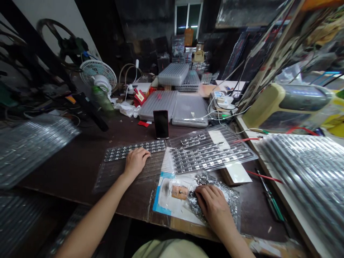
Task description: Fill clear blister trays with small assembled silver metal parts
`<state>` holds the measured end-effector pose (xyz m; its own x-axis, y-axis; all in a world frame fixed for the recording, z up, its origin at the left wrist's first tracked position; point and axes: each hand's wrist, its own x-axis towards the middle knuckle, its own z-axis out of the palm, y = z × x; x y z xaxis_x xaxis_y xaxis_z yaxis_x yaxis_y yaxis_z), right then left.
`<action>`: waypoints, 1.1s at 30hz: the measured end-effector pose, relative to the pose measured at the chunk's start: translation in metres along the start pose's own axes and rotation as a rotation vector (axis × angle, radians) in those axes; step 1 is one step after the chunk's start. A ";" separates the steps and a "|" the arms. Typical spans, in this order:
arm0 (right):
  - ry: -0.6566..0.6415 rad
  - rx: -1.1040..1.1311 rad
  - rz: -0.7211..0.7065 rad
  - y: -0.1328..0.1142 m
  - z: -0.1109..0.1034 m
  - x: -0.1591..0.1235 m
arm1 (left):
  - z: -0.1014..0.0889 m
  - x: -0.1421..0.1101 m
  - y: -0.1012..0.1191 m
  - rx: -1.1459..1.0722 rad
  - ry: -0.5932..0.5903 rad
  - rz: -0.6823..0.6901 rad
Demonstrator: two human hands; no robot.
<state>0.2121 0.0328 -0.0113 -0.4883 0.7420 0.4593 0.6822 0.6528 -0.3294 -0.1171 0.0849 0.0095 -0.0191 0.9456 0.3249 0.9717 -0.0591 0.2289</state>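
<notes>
My left hand (135,162) rests over a clear ribbed plastic tray (113,177), with its fingers bent and pressed together near rows of small metal parts (118,153). Anything in those fingertips is hidden or too small to name. At a clear bag (233,200) of loose small metal parts, my right hand (213,204) has its fingers curled together, the tips by a small dark piece. What it grips does not show. Between the hands lies an orange-brown block (179,192) on a white sheet with blue edging. A second clear tray (197,166), partly filled with metal parts, slants behind my right hand.
A phone (161,124) stands upright beyond the trays. Stacked trays rise at the left (34,147) and at the right (309,168). A green-handled tool (274,206) lies at the right. Closed clear cases (189,109) and a fan (99,77) stand behind.
</notes>
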 end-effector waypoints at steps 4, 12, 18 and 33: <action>0.015 0.018 -0.003 -0.001 -0.001 -0.001 | 0.007 -0.002 -0.009 0.008 0.000 -0.005; 0.014 0.088 0.024 0.001 -0.001 -0.002 | 0.000 0.003 -0.007 0.025 0.012 -0.039; 0.015 0.102 0.010 0.003 -0.001 -0.003 | 0.029 0.049 0.069 -0.197 -0.092 0.130; 0.053 0.159 0.097 0.005 0.002 -0.008 | 0.016 -0.039 0.072 -1.009 -0.363 -0.235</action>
<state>0.2182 0.0305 -0.0184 -0.3925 0.7960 0.4607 0.6281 0.5979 -0.4980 -0.0424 0.0484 -0.0012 0.0528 0.9957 -0.0762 0.3097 0.0562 0.9492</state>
